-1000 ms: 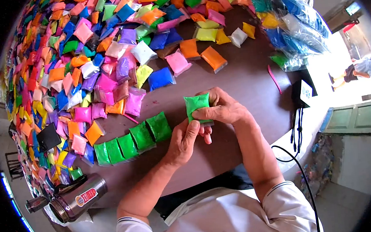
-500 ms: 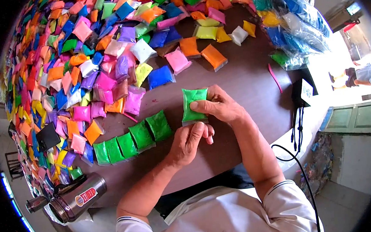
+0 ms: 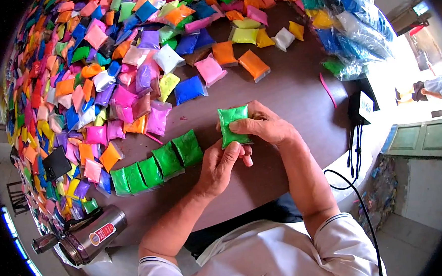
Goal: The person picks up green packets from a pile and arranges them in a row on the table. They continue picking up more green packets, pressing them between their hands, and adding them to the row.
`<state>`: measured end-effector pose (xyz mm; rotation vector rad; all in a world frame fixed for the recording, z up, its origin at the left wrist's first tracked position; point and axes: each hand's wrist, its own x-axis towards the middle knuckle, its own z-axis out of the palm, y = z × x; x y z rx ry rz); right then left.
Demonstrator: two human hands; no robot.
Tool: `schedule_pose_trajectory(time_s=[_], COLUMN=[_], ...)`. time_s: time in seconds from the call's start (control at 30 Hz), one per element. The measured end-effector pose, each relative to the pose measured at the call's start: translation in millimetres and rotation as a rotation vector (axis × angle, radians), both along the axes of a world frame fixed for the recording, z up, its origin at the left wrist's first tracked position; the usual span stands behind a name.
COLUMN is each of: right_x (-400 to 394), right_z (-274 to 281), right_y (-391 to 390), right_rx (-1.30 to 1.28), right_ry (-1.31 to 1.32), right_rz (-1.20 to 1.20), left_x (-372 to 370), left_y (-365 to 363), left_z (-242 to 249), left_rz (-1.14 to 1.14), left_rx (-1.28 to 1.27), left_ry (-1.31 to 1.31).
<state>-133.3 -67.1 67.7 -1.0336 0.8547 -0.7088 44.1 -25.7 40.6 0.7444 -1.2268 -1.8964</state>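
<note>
A bright green packet (image 3: 233, 118) is held upright above the table between both hands. My right hand (image 3: 267, 126) grips its right side, with the thumb across its front. My left hand (image 3: 218, 163) pinches the bottom edge with the thumb in front; some of its fingers are hidden behind. To the left, several green packets (image 3: 167, 160) lie side by side in a slightly curved row on the brown table (image 3: 263, 173), close to my left hand but not touching it.
A large heap of colourful packets (image 3: 125, 97) covers the table's left and back. Bagged packets (image 3: 351, 29) are at back right. A steel flask (image 3: 93, 236) lies at front left. A black box (image 3: 362, 108) with cords stands right. A person (image 3: 433, 87) is in the far right background.
My left hand has moved up slightly, and its thumb now overlaps the packet's lower edge. The held packet has shifted a little. The row of green packets is unchanged.
</note>
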Motion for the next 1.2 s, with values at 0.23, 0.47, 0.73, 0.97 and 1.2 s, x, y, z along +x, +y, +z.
schedule_pose_trajectory(time_s=[0.23, 0.47, 0.73, 0.97, 1.2], right_x=[-1.2, 0.2, -0.5, 3.0, -0.2], right_z=[-3.2, -0.2, -3.6, -2.9, -9.3], right_y=[-0.2, -1.3, -1.8, -0.2, -0.8], right_rx=[-0.06, -0.076, -0.116, -0.072, -0.095], right_ry=[0.006, -0.043, 0.02, -0.084, -0.1], right_rz=[-0.083, -0.056, -0.089, -0.172, -0.152], left_x=[-0.6, -0.9, 0.8, -1.3, -0.2], left_y=[0.3, -1.2, -0.8, 0.8, 1.2], left_z=[-0.2, -0.6, -7.8, 0.2, -0.4], left_rz=[-0.018, 0.013, -0.009, 0.009, -0.017], left_rx=[-0.037, 0.06, -0.001, 0.04, -0.019], left_ry=[-0.014, 0.026, -0.027, 0.012, -0.047])
